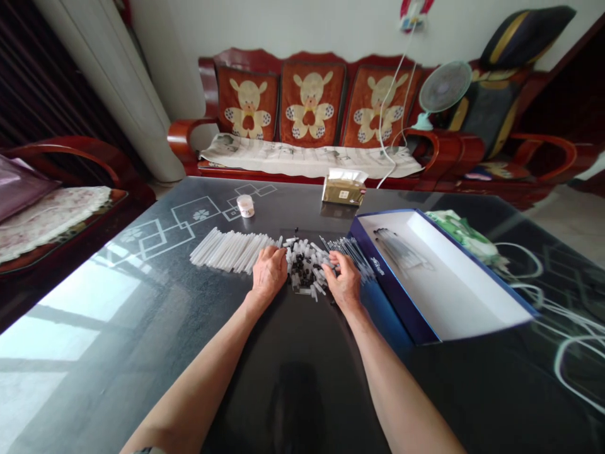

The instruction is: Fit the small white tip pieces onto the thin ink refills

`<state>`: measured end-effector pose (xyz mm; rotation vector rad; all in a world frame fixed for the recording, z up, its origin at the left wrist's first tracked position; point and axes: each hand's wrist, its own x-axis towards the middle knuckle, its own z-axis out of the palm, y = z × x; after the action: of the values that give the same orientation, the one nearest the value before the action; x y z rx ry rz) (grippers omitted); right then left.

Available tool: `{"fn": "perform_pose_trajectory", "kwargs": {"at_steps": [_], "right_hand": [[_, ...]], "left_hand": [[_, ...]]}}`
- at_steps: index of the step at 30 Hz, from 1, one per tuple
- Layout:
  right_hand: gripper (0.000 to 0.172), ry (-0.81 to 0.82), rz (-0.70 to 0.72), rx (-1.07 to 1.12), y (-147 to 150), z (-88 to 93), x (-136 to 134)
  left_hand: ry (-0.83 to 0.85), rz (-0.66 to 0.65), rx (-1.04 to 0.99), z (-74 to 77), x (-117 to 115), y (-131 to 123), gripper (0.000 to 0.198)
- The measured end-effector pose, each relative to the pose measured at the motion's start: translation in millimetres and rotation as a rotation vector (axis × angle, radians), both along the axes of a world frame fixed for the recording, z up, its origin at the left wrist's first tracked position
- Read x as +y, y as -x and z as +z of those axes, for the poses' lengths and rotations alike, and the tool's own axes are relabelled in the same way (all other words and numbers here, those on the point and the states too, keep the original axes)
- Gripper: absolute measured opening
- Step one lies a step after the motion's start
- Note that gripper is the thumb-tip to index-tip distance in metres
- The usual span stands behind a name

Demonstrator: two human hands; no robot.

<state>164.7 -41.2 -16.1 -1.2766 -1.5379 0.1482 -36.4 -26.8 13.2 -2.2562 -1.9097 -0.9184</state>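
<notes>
My left hand (269,272) lies palm down at the left edge of a heap of small clear plastic tubes with black parts (305,265), its fingertips touching the heap. My right hand (343,280) rests on the heap's right side, fingers among the pieces; whether it grips any is hidden. A neat row of white translucent tubes (231,251) lies left of my left hand. Thin clear tubes with dark ends (352,253) fan out just beyond my right hand.
An open blue box with a white inside (392,284) stands right of the heap, holding a bundle of thin tubes (401,249). A tissue box (344,187) and small jar (245,205) stand on the far side of the dark glossy table (142,353). A green-patterned packet (466,236) lies behind the box.
</notes>
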Motion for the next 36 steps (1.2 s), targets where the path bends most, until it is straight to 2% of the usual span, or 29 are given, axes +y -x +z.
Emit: {"fn": "perform_pose_trajectory", "kwargs": {"at_steps": [4,11,15,18,20,22,24,26,32,36], "right_hand": [[0.024,-0.038,0.046,0.004,0,-0.5,1],[0.019,-0.080,-0.003,-0.062,3,2.3,-5],[0.020,-0.098,-0.018,-0.096,-12,29.1,2],[0.022,-0.083,-0.204,-0.153,-52,57.7,23],[0.025,0.055,-0.358,-0.249,-88,71.5,39],[0.026,0.368,-0.451,-0.397,-119,77.3,52],[0.026,0.679,-0.478,-0.544,-140,76.2,58],[0.024,0.849,-0.485,-0.630,-149,71.9,60],[0.023,1.007,-0.545,-0.645,-145,63.3,63],[0.025,1.035,-0.593,-0.625,-142,62.7,69]], "left_hand": [[-0.084,-0.072,-0.020,-13.9,-7,-7,0.024],[-0.223,-0.215,0.029,-27.7,-17,-11,0.025],[-0.254,-0.238,0.036,-29.3,-16,-11,0.025],[-0.243,-0.247,0.025,-28.4,-15,-10,0.025],[-0.240,-0.256,0.020,-27.6,-14,-10,0.024],[-0.244,-0.259,0.019,-27.2,-14,-11,0.024],[-0.249,-0.257,0.021,-27.3,-14,-11,0.024],[-0.248,-0.254,0.027,-27.7,-13,-12,0.024],[-0.195,-0.244,0.052,-27.6,-13,-13,0.023],[-0.168,-0.232,0.061,-26.8,-14,-13,0.023]]}}
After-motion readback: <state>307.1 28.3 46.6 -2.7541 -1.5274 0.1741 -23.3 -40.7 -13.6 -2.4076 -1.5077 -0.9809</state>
